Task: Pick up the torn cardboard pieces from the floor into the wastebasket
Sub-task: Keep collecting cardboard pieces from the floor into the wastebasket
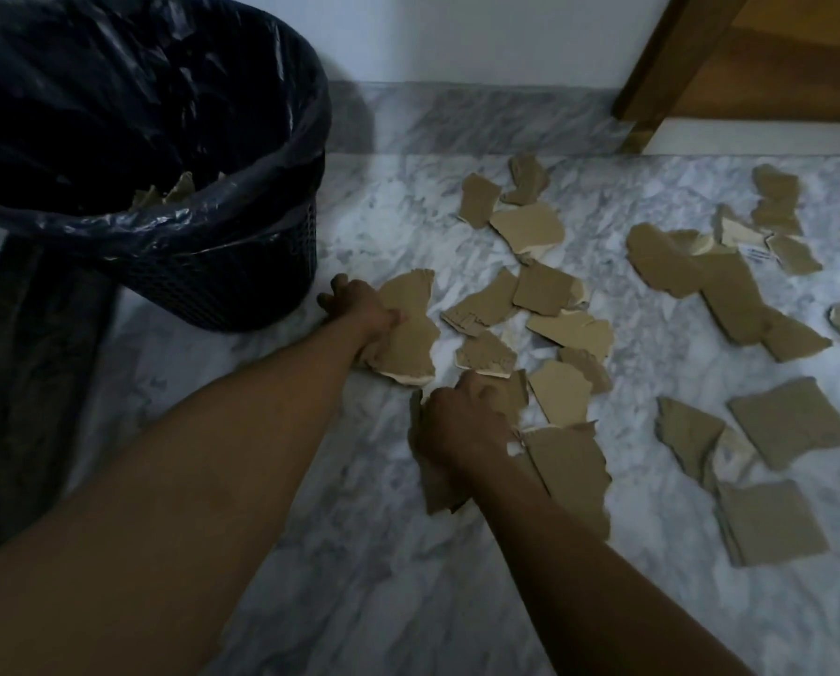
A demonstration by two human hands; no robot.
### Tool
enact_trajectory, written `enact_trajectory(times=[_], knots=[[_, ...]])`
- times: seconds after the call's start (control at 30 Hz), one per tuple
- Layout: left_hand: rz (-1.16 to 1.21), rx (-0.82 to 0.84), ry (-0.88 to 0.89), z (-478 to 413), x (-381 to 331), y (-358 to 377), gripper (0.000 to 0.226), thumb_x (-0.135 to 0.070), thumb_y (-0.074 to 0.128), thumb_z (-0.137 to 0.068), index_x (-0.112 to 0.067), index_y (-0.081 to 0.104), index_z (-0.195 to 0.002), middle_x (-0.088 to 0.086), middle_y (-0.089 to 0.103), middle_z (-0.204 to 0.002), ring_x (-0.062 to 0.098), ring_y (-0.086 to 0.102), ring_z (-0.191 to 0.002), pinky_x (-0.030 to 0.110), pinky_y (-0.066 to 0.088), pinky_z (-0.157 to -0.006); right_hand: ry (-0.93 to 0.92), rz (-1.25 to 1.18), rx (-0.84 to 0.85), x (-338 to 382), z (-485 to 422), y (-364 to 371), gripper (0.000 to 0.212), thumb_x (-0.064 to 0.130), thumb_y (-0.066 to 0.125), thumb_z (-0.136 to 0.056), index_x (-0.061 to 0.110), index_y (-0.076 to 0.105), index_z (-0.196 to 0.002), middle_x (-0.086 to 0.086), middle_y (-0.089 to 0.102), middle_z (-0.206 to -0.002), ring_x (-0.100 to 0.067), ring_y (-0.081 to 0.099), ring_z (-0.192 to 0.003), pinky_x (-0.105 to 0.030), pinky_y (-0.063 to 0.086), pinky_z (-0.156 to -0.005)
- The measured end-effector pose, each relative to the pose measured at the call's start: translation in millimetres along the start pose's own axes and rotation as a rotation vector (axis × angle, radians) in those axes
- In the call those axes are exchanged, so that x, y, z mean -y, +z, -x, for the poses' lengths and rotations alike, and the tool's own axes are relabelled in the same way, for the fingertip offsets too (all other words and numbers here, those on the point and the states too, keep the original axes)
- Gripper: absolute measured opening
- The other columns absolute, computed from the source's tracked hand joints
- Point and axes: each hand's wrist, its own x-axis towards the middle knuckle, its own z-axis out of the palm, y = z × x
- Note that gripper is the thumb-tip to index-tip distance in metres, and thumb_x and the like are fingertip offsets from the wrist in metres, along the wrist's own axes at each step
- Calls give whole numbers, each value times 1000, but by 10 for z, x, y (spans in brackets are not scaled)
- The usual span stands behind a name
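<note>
While both arms reach down toward the marble floor (359,553), the left hand (359,309) lies on a large torn cardboard piece (410,329) just right of the wastebasket (242,285); its fingers curl over the piece's left edge, the thumb pressing on the top face, so it grips that piece. The right hand (457,426) is closed into a fist around a bunch of cardboard scraps (437,485), which stick out below the palm and above the knuckles, touching a long torn strip (574,470) just beside the wrist.

More torn cardboard pieces (554,324) lie scattered flat on the floor to the right of both hands, some overlapping, spreading toward the right edge of the view. One scrap far right (754,251) carries a small white label with dark print, too small to read.

The wastebasket is a dark mesh bin lined with a black plastic bag (140,114) folded over its rim. Inside it, a few brown cardboard fragments (174,190) show near the front rim. A wooden furniture leg (662,70) stands against the wall at upper right.
</note>
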Motion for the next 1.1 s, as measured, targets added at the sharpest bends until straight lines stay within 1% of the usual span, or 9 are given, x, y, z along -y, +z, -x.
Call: enact_trajectory(times=[0.23,0.4,0.57,0.63,0.77,0.83,0.93,1.0,1.1], knots=[[278,-4,31,42,79,19,75,-31,86,-70,-5,50,-131,17,53,-134,30,57,-114,34,53,-90,-22,-37,90,29,-205,52,27,40,50,-90,17,58,-100,-14,49,-123,-41,36,-127,-50,40,-99],[311,-11,47,134,326,-60,93,-24,84,-74,-16,30,-149,12,40,-147,31,48,-127,36,46,-100,25,-33,114,38,-157,-124,42,35,64,-85,19,58,-123,-8,40,-139,-37,36,-131,-48,40,-89],[259,-15,11,263,463,-214,70,-21,76,-83,-1,44,-141,18,49,-142,35,53,-123,36,49,-95,-8,45,197,171,-45,-214,51,52,74,-65,19,57,-100,-18,48,-121,-41,44,-115,-48,44,-95],[260,0,6,283,526,-227,72,-20,73,-86,-1,38,-145,18,42,-148,37,47,-129,39,46,-99,26,-1,104,207,58,-179,62,50,81,-65,16,54,-111,-17,45,-123,-39,47,-112,-48,47,-92],[205,-30,58,346,604,-182,75,-24,72,-87,-5,33,-148,18,35,-152,38,41,-134,42,42,-104,149,-346,-283,255,221,-43,76,38,72,-81,22,33,-144,-19,29,-146,-43,34,-131,-54,42,-102],[177,-44,75,436,602,-152,73,-26,73,-87,-6,36,-146,18,39,-148,39,44,-130,43,44,-99,146,-517,-345,163,264,31,80,31,65,-86,16,22,-152,-22,34,-148,-42,33,-137,-54,39,-107],[132,-39,137,556,561,-126,69,-28,72,-87,-7,39,-144,17,44,-144,38,48,-125,43,46,-94,133,-698,-174,-64,461,-150,58,24,67,-87,-8,51,-133,-23,60,-121,-39,57,-118,-44,42,-106],[114,-27,178,613,514,-121,68,-28,72,-88,-7,40,-143,17,45,-144,37,48,-125,41,46,-94,187,-774,-91,-237,539,-377,37,21,75,-85,-6,66,-109,-13,68,-101,-30,65,-102,-38,52,-88],[195,4,203,719,396,-166,71,-27,72,-88,-5,38,-145,17,43,-146,36,46,-129,40,44,-98,413,-1120,33,-582,597,-728,43,18,83,-79,-2,66,-112,-13,69,-102,-31,67,-98,-42,58,-83]])
